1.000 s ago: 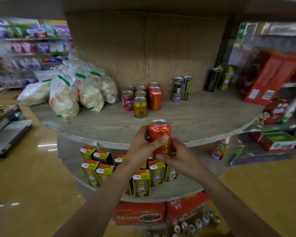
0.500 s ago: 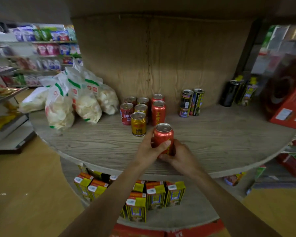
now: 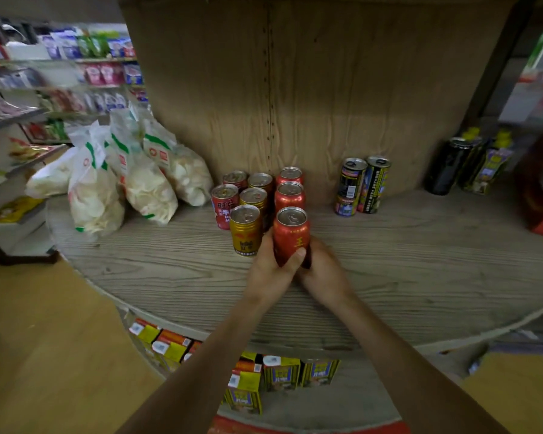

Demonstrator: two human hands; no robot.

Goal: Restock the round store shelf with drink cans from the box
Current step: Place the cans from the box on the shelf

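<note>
The left hand [image 3: 268,270] and right hand [image 3: 322,274] curl round a smooth, glossy red can [image 3: 290,234], upright over the grey wood-grain round shelf [image 3: 420,261]. It is just beside a ribbed gold can [image 3: 245,230] and in front of two matching red cans [image 3: 289,195]. Crinkled snack bags [image 3: 145,183] slump further left.

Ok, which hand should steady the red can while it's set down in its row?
Right, probably. The right hand holds the red can from its open side, with bare shelf beyond. The left hand sits close beside the gold can and should withdraw first.
</note>
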